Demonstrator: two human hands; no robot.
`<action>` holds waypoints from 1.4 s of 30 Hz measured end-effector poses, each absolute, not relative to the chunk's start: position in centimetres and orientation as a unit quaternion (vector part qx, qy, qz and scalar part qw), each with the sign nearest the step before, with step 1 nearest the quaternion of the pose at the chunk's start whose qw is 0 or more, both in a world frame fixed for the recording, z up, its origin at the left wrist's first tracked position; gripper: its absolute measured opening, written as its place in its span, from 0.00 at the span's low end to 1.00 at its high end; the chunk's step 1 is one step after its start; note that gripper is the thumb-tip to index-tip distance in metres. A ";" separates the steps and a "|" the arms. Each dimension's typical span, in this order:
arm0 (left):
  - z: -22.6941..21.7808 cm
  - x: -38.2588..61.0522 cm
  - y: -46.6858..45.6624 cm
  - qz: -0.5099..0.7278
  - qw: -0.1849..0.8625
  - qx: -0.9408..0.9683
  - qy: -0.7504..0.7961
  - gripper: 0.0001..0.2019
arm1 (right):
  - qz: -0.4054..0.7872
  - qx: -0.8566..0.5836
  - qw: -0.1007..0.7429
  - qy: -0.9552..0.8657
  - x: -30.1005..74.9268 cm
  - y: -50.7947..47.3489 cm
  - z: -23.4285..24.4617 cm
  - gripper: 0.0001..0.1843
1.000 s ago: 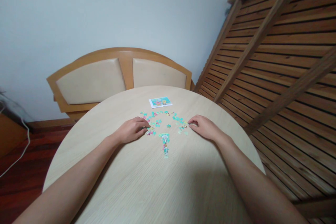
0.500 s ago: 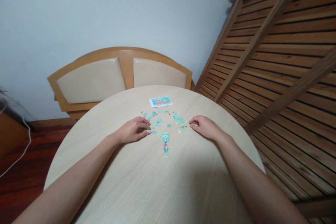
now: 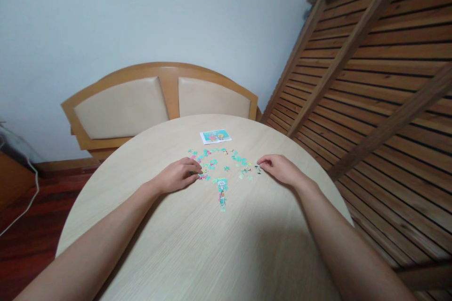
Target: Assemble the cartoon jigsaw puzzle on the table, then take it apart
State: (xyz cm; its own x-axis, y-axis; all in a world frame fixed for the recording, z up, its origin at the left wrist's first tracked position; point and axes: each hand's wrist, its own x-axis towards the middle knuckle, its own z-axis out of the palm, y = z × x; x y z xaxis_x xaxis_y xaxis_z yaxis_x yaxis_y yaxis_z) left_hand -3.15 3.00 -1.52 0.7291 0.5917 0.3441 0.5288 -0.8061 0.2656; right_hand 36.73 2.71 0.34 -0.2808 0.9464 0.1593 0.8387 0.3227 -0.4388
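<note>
Several small teal and pink puzzle pieces [image 3: 216, 161] lie scattered on a round pale wooden table [image 3: 212, 244]. A joined strip of pieces [image 3: 222, 191] runs toward me just below them. My left hand [image 3: 177, 174] rests on the table with curled fingers touching pieces at the left edge of the scatter. My right hand [image 3: 278, 168] lies at the right edge, thumb and forefinger pinched on a small puzzle piece [image 3: 259, 168]. A small picture card [image 3: 215, 136] lies beyond the pieces.
A wooden bench back with two cream cushions [image 3: 158, 103] stands behind the table against a pale wall. A slatted wooden frame [image 3: 370, 80] leans at the right. A white cable [image 3: 30, 188] hangs over the dark red floor at the left.
My right hand drew slightly right, away from the scatter, with a small piece between its fingertips. My left hand's fingers shifted a little among the left pieces.
</note>
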 end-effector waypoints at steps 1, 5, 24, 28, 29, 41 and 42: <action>-1.5 -3.1 3.0 0.210 0.074 0.927 0.302 0.13 | 0.137 -0.564 0.201 -0.789 36.9 2.8 0.3 0.12; -1.5 -3.1 2.9 0.213 0.073 0.926 0.304 0.13 | 0.143 -0.558 0.206 -0.791 37.1 2.9 0.2 0.11; -1.5 -1.7 2.5 0.204 0.068 0.934 0.284 0.11 | 0.123 -0.466 0.218 -0.849 33.9 2.2 0.4 0.08; -1.6 -1.7 2.5 0.209 0.073 0.933 0.284 0.11 | 0.106 -0.456 0.215 -0.857 33.4 2.2 -0.4 0.08; -1.6 -1.7 2.5 0.211 0.074 0.933 0.282 0.11 | 0.101 -0.458 0.215 -0.857 33.3 2.3 -0.5 0.08; -1.3 -1.5 2.2 0.211 0.076 0.933 0.282 0.12 | 0.075 -0.490 0.223 -0.840 32.4 2.5 -1.3 0.11; -1.3 -1.4 2.2 0.214 0.077 0.933 0.280 0.12 | 0.074 -0.490 0.222 -0.840 32.4 2.5 -1.3 0.10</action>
